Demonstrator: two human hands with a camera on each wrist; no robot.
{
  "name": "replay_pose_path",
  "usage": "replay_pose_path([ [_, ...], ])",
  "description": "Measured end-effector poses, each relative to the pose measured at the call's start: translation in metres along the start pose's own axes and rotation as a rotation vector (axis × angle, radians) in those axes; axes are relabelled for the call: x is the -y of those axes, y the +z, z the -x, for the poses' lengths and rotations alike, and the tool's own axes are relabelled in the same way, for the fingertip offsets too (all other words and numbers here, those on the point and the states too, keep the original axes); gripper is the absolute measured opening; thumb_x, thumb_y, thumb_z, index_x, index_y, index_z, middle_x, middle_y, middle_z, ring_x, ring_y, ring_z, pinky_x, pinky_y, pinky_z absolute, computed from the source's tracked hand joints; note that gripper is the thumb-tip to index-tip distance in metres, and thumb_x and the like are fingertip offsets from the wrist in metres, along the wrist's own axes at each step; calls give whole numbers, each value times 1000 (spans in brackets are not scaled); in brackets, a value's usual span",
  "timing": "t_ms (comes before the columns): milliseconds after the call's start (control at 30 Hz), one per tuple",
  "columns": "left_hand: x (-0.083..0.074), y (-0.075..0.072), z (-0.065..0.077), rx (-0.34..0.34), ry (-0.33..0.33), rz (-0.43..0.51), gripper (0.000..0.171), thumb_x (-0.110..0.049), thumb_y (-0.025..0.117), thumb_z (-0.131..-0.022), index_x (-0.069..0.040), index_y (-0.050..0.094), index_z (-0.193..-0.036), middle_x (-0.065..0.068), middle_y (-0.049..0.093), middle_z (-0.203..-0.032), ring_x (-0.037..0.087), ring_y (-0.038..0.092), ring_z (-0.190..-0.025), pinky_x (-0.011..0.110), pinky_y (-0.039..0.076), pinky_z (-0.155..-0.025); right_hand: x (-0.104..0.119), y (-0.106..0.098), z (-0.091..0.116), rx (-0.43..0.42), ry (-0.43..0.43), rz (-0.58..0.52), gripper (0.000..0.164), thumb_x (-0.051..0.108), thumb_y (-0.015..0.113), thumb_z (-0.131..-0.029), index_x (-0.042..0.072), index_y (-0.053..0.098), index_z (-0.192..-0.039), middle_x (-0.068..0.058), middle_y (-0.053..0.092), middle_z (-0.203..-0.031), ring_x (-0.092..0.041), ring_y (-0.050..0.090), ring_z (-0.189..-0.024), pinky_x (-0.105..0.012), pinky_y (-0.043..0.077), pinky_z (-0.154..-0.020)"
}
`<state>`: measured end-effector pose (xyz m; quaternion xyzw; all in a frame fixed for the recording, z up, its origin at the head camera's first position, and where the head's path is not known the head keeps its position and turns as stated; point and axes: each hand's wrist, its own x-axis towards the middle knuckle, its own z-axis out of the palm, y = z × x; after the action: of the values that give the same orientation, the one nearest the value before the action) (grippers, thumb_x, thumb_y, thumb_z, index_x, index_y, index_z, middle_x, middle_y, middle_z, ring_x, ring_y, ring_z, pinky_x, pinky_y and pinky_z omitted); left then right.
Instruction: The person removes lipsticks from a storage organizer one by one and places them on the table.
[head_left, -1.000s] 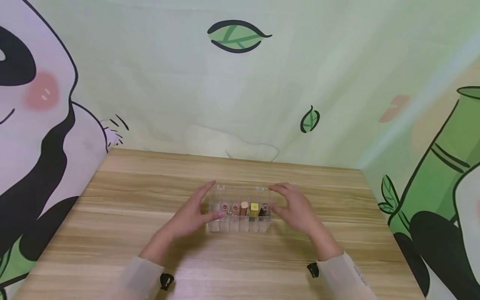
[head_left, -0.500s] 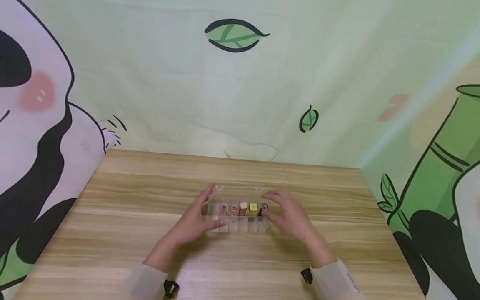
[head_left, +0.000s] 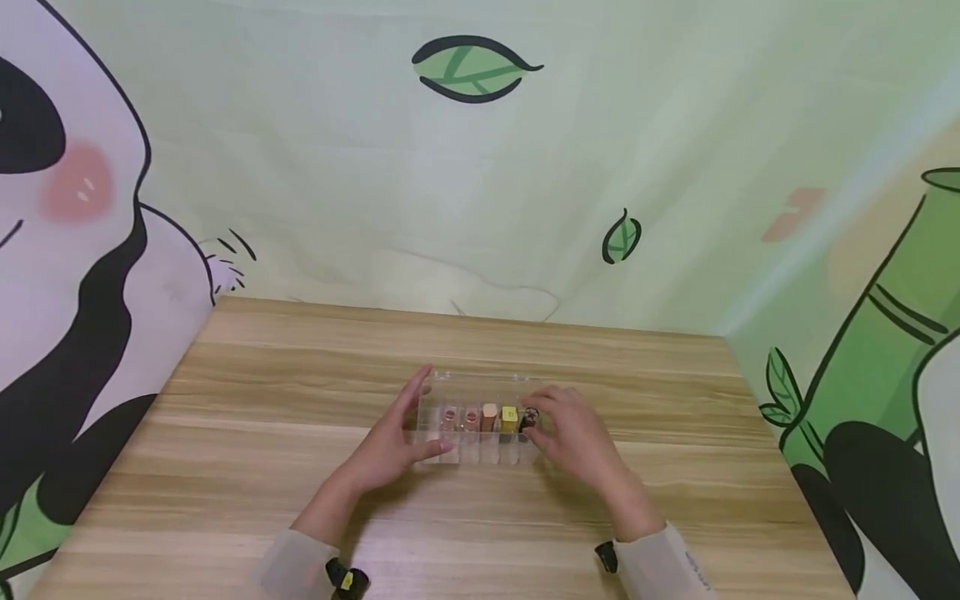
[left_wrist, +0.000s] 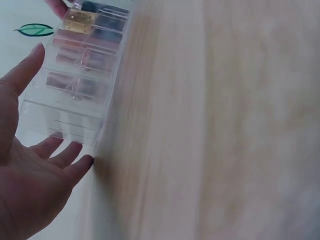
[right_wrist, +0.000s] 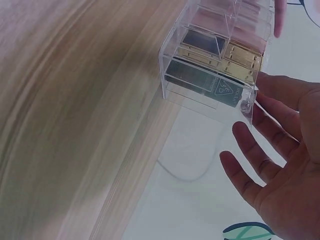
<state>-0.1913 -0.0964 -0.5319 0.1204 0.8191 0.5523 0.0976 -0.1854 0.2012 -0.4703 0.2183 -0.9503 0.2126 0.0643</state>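
A clear plastic lipstick organizer (head_left: 480, 450) stands on the wooden table, holding several lipsticks in a row. My left hand (head_left: 384, 443) spans its left end, thumb along the front and index finger toward the back. In the left wrist view that hand's other fingertips lie against the end wall. At the right end, my right hand (head_left: 581, 437) pinches the top of a dark lipstick (right_wrist: 200, 82) between thumb and index finger; the remaining fingers spread loosely beside the box. The lipstick stands in its slot. Beside it is a gold-yellow lipstick (head_left: 509, 418).
The wooden table (head_left: 300, 350) runs back to a pale green cloth backdrop (head_left: 337, 167) printed with leaves and pandas. Two pinkish clear-capped lipsticks (head_left: 449, 418) and a brown one (head_left: 489, 417) fill other slots. The leftmost slot holds no lipstick.
My right hand has moved left from the organizer's right side onto the top of the dark lipstick. The left hand has stayed at the left end, its thumb slightly lower on the front.
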Motion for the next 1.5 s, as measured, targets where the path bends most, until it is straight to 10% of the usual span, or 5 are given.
replay_pose_path([
  [733,16,13,11,-73,77,124,106,-15,79,-91,-50,10,-163,13,31,-169,41,22,-158,70,10,-125,2,5,-1,7,-19,124,23,13,77,-93,15,79,-116,1,74,-118,-22,66,-109,-43,55,-98],
  [1500,27,11,3,-59,101,122,105,-30,82,-90,-49,11,-164,1,33,-169,36,24,-158,68,15,-126,3,0,-2,-16,-13,79,24,9,78,-92,10,78,-116,-3,74,-116,-24,64,-109,-42,55,-99],
])
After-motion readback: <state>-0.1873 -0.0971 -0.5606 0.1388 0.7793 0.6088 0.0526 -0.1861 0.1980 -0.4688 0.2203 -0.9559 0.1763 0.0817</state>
